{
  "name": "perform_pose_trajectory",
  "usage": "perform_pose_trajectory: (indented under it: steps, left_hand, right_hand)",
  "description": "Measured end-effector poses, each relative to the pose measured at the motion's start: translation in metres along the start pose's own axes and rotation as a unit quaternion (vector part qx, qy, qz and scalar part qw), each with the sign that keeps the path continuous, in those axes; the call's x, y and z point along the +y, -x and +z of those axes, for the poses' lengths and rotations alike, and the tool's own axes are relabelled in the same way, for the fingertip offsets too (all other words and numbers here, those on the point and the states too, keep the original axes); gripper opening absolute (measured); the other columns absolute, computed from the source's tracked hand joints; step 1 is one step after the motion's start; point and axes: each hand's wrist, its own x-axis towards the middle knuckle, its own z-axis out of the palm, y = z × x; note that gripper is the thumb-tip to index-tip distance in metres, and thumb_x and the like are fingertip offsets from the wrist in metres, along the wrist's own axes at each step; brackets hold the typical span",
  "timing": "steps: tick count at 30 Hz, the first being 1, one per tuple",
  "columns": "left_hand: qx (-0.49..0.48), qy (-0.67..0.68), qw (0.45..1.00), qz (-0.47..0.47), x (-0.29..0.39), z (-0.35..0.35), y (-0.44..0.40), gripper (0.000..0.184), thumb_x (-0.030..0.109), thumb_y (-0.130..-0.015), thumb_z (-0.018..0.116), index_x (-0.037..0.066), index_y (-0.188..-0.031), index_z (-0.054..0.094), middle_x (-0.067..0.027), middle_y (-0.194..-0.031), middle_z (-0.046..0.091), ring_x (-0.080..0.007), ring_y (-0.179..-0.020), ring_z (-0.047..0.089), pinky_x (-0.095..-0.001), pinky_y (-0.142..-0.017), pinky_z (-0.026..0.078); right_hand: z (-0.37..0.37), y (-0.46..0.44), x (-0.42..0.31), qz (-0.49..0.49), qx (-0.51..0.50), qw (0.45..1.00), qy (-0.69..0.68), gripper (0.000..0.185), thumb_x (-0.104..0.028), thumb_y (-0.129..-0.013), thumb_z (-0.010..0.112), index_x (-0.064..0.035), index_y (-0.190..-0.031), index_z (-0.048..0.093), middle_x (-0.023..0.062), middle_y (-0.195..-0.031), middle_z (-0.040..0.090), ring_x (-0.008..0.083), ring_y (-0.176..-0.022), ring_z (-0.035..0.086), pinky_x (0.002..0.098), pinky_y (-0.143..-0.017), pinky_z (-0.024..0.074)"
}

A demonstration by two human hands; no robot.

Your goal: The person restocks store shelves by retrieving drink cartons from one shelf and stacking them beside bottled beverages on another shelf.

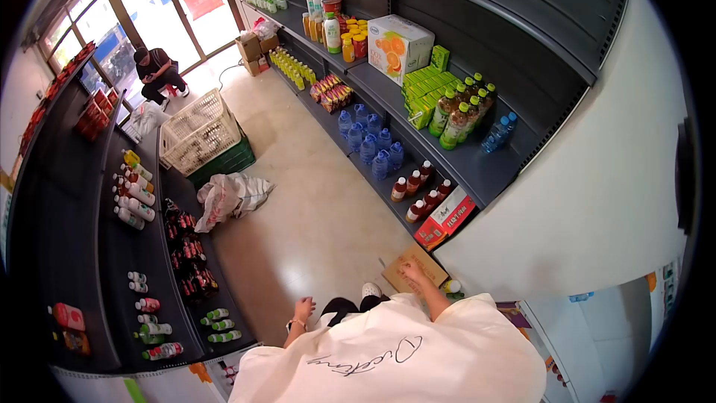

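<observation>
One cardboard box (392,274) is lying at five o'clock, an edge pointing toward two, long axis unclear. The right hand (412,272) is curling over it, grip impossible to tell; the left hand (303,309) is hanging released at seven.

A brown cardboard box (424,258) sits near the red carton (446,222).
</observation>
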Motion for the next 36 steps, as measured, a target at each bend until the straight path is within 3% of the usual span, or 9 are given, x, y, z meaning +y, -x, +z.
perform_pose_trajectory:
  steps: [5,10,20,23,24,25,26,28,36]
  left_hand:
    - [-0.017,-0.014,0.997,0.070,0.083,0.011,-0.025,0.038,0.033,-0.092,0.049,0.008,-0.120,0.055,-0.0085,-0.097,0.067,-0.0176,-0.080,0.061,-0.0330,-0.068,0.049]
    - [-0.017,-0.102,0.995,-0.008,0.020,-0.012,-0.104,0.033,0.024,-0.086,0.054,0.003,-0.110,0.063,-0.0143,-0.093,0.069,-0.0211,-0.078,0.065,-0.0326,-0.059,0.049]
    - [0.010,-0.062,0.998,0.021,0.092,-0.077,-0.202,0.034,0.020,-0.082,0.053,-0.006,-0.101,0.064,-0.0186,-0.089,0.068,-0.0258,-0.076,0.068,-0.0370,-0.063,0.053]
    - [-0.049,-0.205,0.974,0.086,0.170,-0.087,-0.206,0.033,0.022,-0.083,0.052,-0.005,-0.100,0.063,-0.0164,-0.086,0.068,-0.0244,-0.072,0.067,-0.0347,-0.058,0.053]
    - [-0.045,-0.180,0.981,0.059,0.190,-0.079,-0.213,0.033,0.022,-0.083,0.052,-0.004,-0.102,0.063,-0.0161,-0.086,0.068,-0.0236,-0.069,0.066,-0.0339,-0.057,0.053]
    - [-0.039,-0.155,0.987,0.034,0.208,-0.073,-0.217,0.033,0.022,-0.084,0.052,-0.003,-0.103,0.063,-0.0158,-0.085,0.068,-0.0227,-0.067,0.066,-0.0330,-0.057,0.053]
    - [-0.053,-0.157,0.985,0.037,0.228,-0.067,-0.226,0.033,0.022,-0.084,0.052,-0.002,-0.104,0.062,-0.0154,-0.086,0.068,-0.0219,-0.068,0.065,-0.0323,-0.057,0.052]
    - [-0.086,-0.147,0.982,0.077,0.253,-0.054,-0.246,0.033,0.022,-0.085,0.051,-0.001,-0.106,0.062,-0.0144,-0.088,0.069,-0.0204,-0.071,0.065,-0.0309,-0.058,0.052]
    - [-0.217,-0.310,0.892,0.250,0.339,0.025,-0.264,0.033,0.028,-0.087,0.053,0.006,-0.109,0.063,-0.0152,-0.091,0.069,-0.0275,-0.087,0.066,-0.0351,-0.078,0.050]
  right_hand:
    - [0.013,-0.012,-0.031,0.041,0.002,0.996,0.080,0.025,-0.019,-0.086,0.056,-0.0015,-0.102,0.062,0.0075,-0.077,0.064,0.0161,-0.065,0.061,0.0317,-0.059,0.0493]
    - [0.021,-0.029,0.014,0.046,-0.010,0.995,0.093,0.023,-0.019,-0.085,0.060,-0.0058,-0.102,0.066,0.0082,-0.078,0.064,0.0173,-0.062,0.060,0.0322,-0.058,0.0488]
    - [-0.021,-0.002,-0.020,0.141,0.039,0.929,0.339,0.036,-0.028,-0.085,0.056,-0.0044,-0.111,0.063,0.0159,-0.103,0.065,0.0203,-0.094,0.062,0.0368,-0.081,0.0474]
    - [0.001,0.008,-0.069,0.006,0.115,0.965,-0.234,0.039,-0.028,-0.085,0.056,-0.0022,-0.113,0.061,0.0186,-0.106,0.064,0.0262,-0.101,0.061,0.0379,-0.086,0.0463]
    - [0.021,0.032,-0.146,-0.099,0.116,0.829,-0.538,0.038,-0.027,-0.084,0.057,-0.0014,-0.112,0.061,0.0195,-0.106,0.063,0.0274,-0.102,0.061,0.0380,-0.086,0.0466]
    - [0.014,-0.005,-0.162,0.047,0.133,0.960,-0.241,0.036,-0.024,-0.084,0.058,-0.0010,-0.111,0.061,0.0190,-0.103,0.064,0.0270,-0.099,0.061,0.0371,-0.084,0.0476]
    - [0.013,-0.052,-0.158,0.189,0.130,0.970,0.084,0.033,-0.021,-0.084,0.060,-0.0005,-0.110,0.061,0.0185,-0.101,0.065,0.0267,-0.096,0.062,0.0361,-0.081,0.0486]
    - [0.042,-0.132,-0.098,0.056,0.195,0.977,0.072,0.027,-0.020,-0.083,0.062,-0.0027,-0.104,0.062,0.0163,-0.094,0.066,0.0253,-0.089,0.063,0.0345,-0.077,0.0495]
    - [0.046,-0.121,-0.237,-0.103,0.246,0.956,0.125,0.023,-0.020,-0.081,0.061,-0.0088,-0.100,0.062,0.0143,-0.099,0.065,0.0350,-0.097,0.059,0.0414,-0.085,0.0460]
